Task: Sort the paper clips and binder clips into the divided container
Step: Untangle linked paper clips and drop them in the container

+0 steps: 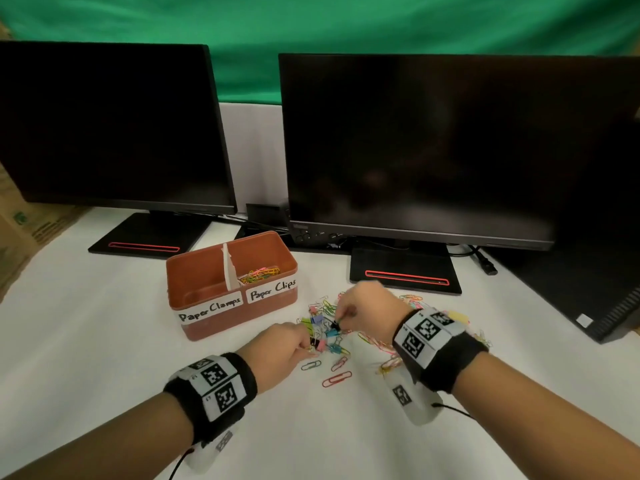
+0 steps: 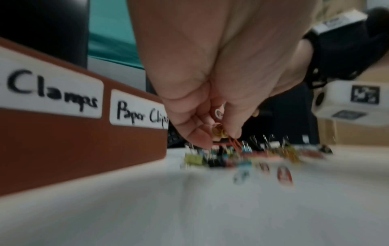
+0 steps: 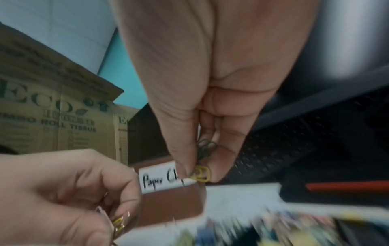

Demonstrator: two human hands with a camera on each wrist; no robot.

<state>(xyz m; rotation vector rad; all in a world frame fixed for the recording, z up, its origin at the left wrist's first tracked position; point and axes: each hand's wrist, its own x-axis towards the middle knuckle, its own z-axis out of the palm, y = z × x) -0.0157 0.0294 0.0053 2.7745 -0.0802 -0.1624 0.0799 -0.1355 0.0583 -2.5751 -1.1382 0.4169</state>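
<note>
A brown divided container (image 1: 194, 271) stands on the white table, labelled "Paper Clamps" on the left and "Paper Clips" on the right. Several coloured paper clips (image 1: 260, 273) lie in its right compartment. The left compartment shows none. To its right lies a mixed pile of binder clips (image 1: 331, 332) and paper clips (image 1: 336, 378). My left hand (image 1: 306, 344) pinches a few paper clips (image 2: 230, 141) at the pile's near edge. My right hand (image 1: 341, 320) pinches a yellow paper clip (image 3: 202, 173) and some green ones above the pile's middle.
Two dark monitors (image 1: 415, 143) on black stands (image 1: 405, 271) rise behind the container and pile. Cardboard boxes (image 1: 20, 230) sit at the left table edge. A black computer case (image 1: 588, 289) and cables lie at the right. White tabletop (image 1: 104, 341) stretches left of my arms.
</note>
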